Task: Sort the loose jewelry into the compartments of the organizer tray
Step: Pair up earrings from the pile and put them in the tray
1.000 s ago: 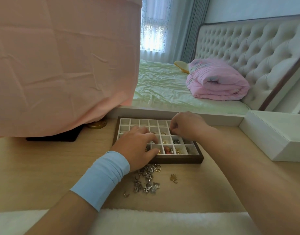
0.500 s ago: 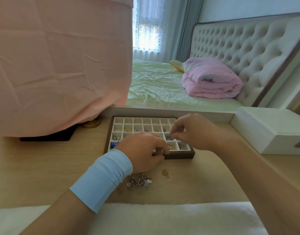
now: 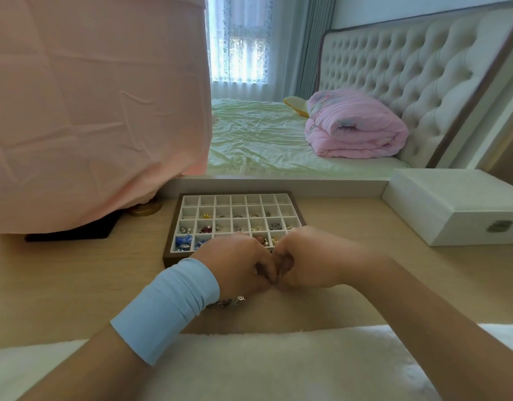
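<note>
Sitting on the wooden desk (image 3: 75, 273) at about twelve o'clock from the hands, the organizer tray (image 3: 174, 224) has a dark brown frame and a white grid of small square compartments. Its farthest row looks bare. The second row holds small gold and silver pieces, the third holds tiny beads and charms, among them a dark red cluster (image 3: 205, 228), and the nearest row has blue pieces (image 3: 183, 243) in its leftmost cell; the rest of that row is partly hidden behind the knuckles.

At two o'clock a closed white box (image 3: 452, 206) with a metal clasp stands well apart from the tray. At ten o'clock a large pink cloth (image 3: 90, 111) hangs over something, with a gold disc (image 3: 145, 210) and a flat black item (image 3: 72, 235) peeping from beneath it.

Just in front of the tray's near edge, the left hand (image 3: 235, 267), with a light blue wristband (image 3: 165, 308), and the right hand (image 3: 304, 264) meet, fingertips curled and pressed together; whatever they pinch is too small to tell. The loose jewelry (image 3: 229, 303) lies on the desk at six o'clock of the left hand, mostly covered by the wrist.
</note>
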`<state>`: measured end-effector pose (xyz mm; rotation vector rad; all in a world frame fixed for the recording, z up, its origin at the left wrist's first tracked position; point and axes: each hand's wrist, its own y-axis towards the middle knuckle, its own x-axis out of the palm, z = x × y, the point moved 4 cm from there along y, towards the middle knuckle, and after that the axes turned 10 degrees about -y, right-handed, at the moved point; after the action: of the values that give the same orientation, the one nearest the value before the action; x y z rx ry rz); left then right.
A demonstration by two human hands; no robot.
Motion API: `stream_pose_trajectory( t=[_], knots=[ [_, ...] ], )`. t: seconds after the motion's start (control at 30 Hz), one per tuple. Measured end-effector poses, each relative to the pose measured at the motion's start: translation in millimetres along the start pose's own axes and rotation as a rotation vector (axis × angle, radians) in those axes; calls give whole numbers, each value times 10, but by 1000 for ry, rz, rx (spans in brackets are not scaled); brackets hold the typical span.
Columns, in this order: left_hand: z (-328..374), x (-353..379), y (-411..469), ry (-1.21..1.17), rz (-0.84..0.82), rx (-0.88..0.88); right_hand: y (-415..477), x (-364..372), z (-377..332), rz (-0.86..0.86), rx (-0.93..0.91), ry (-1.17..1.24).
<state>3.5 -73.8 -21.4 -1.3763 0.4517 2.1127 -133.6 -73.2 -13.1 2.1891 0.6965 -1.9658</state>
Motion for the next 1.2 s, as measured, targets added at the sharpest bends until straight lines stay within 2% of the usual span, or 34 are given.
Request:
stream_pose_trajectory(
  t=[0.13,0.33,0.53,0.67,0.83,0.93,1.0,1.07,1.2],
  knots=[
    [-103,-66,10,-271,111,-59,24,-27,65,29,-1,187],
    [-221,-204,-17,-581,278,-35,46,-74,128,150,9,596],
    [-241,-260,-49,-603,427,-4,36,-91,169,137,14,723],
    [-254,-257,-43,-585,463,-5,42,-136,183,212,-19,792],
    [-252,-281,-56,-549,516,25,72,-128,175,225,-61,773],
    [-261,-275,-50,-419,518,20,138,-257,271,355,-14,701],
    [-296,-247,-34,-281,459,-3,238,-360,375,460,61,563],
    [-339,-203,-20,-139,376,-43,378,-435,457,485,112,329],
    [-370,-178,-13,-2,311,-45,675,-475,492,322,149,-34]
  ],
)
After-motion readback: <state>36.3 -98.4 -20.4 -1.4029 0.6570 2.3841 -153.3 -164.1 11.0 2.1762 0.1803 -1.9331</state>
